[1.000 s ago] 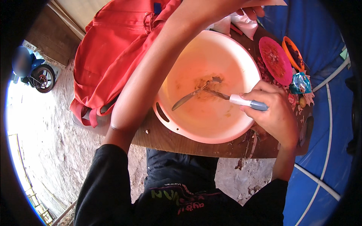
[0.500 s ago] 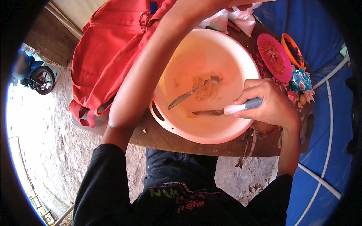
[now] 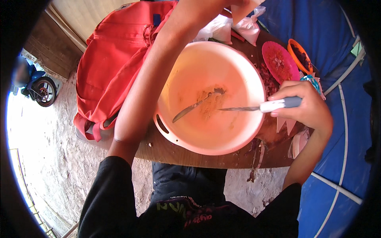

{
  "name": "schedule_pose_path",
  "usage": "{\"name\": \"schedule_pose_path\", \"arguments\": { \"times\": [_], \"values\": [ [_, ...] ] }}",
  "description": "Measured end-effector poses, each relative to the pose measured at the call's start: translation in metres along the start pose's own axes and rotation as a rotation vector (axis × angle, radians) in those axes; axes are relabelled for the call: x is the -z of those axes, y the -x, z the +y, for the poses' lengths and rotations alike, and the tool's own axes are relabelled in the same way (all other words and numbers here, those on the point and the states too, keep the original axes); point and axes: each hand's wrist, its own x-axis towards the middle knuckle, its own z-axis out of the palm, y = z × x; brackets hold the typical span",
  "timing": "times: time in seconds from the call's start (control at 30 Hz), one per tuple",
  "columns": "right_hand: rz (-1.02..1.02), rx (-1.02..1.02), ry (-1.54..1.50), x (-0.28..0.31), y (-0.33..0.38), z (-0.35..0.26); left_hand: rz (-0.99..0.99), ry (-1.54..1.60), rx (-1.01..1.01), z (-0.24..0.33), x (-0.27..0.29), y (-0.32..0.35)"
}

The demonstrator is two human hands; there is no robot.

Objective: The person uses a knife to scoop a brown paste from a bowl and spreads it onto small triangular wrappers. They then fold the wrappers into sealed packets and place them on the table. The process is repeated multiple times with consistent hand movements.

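Observation:
My right hand (image 3: 303,105) is closed around the white and grey handle of a knife (image 3: 274,105). The knife's thin blade points left over the right rim of a large pale basin (image 3: 214,151). On the basin floor lies a metal utensil (image 3: 192,108) that looks like a spoon, its far end in a patch of brownish powder (image 3: 207,107). My left forearm (image 3: 152,83) stretches across the basin's left side to the top edge, where the hand is mostly cut off. Beside it a pale, flat piece (image 3: 241,11) shows; whether I hold it cannot be told.
A red backpack (image 3: 111,63) lies left of the basin on the brown table (image 3: 178,156). Filled clear plastic bags (image 3: 248,29) stand behind it. To the right are a pink plate (image 3: 279,61) with reddish bits, an orange bowl (image 3: 297,53) and blue sheeting (image 3: 329,154).
My right hand has moved right and drawn the knife back toward the basin's rim. My left hand has shifted up and left, and a pale flat piece now shows near it.

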Motion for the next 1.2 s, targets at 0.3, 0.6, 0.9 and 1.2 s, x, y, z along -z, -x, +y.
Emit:
{"name": "schedule_pose_path", "arguments": {
  "times": [0.3, 0.6, 0.9, 1.2],
  "values": [
    [-0.007, 0.081, 0.171, -0.031, -0.029, -0.012, -0.009, -0.070, -0.014, 0.008, -0.004, 0.008],
    [-0.198, 0.014, -0.036, -0.045, -0.047, -0.010, -0.011, -0.104, -0.038, 0.009, -0.007, 0.009],
    [0.017, 0.255, -0.286, 0.026, -0.021, 0.019, -0.024, 0.005, 0.015, 0.005, 0.001, 0.005],
    [0.496, 0.132, -0.525, 0.064, -0.011, 0.036, -0.100, 0.273, 0.127, 0.013, 0.000, 0.011]
  ]
}}
